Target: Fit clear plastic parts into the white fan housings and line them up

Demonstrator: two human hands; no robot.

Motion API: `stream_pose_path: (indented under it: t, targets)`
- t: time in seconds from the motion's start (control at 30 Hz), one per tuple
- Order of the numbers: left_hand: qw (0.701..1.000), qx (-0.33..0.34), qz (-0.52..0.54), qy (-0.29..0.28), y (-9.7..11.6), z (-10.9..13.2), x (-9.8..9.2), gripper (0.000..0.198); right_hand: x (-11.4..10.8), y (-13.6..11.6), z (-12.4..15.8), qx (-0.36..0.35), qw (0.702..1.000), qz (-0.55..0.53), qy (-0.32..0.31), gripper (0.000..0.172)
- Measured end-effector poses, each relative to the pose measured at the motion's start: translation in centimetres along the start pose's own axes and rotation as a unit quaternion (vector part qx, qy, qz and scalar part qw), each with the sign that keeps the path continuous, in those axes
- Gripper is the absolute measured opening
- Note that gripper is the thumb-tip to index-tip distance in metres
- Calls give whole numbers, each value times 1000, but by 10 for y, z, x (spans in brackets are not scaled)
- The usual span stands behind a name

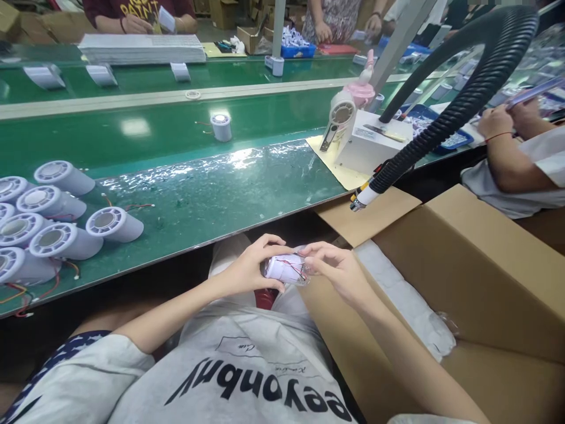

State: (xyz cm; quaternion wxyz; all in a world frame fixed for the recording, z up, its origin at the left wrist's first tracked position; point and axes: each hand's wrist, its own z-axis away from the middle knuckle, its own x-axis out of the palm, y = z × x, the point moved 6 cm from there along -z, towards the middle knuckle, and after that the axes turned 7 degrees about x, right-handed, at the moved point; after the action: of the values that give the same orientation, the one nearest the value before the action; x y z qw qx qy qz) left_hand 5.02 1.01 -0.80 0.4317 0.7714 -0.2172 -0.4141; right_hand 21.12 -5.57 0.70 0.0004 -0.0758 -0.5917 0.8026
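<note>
One white cylindrical fan housing (282,268): lying sideways above the lap, near the table edge, red and black wires (289,262) along its side, clear plastic wrap (304,281) at its right end.
Left hand (255,265): thumb and fingers clamped around the housing's left end.
Right hand (333,265): fingertips at the wrapped right end; cannot tell whether they pinch wires or plastic.
Green tabletop (220,194): a cluster of similar housings (66,240) at the left, vented ends showing, some trailing wires.
Conveyor belt (163,141): a single wired housing (221,128), farther off.
Black corrugated hose (477,94): arched from a white box unit (371,141) at the right, its metal nozzle (358,204) hanging over the cardboard carton (507,271).
Handheld fan (342,112): just left of that unit.
Carton: near right, open, white wrapped pieces (406,300) inside.
Co-worker's hands (497,123): far right.
</note>
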Motion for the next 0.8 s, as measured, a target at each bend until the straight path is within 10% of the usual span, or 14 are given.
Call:
stream_pose_path:
  t: [0.27, 0.4, 0.63, 0.8]
  targets:
    - [963, -127, 239, 12, 2, 9, 5, 69, 6, -1, 4, -57, 996, -43, -57, 23]
    - [987, -98, 124, 26, 9, 9, 2, 67, 11, -10, 15, -112, 987, 115, 17, 11]
    - [996, -52, 71, 5, 8, 4, 4, 69, 12, 14, 0, 62, 994, -83, -47, 26]
    - [997, -76, 24, 16, 6, 7, 2, 74, 17, 4, 0, -4, 999, -22, -36, 22]
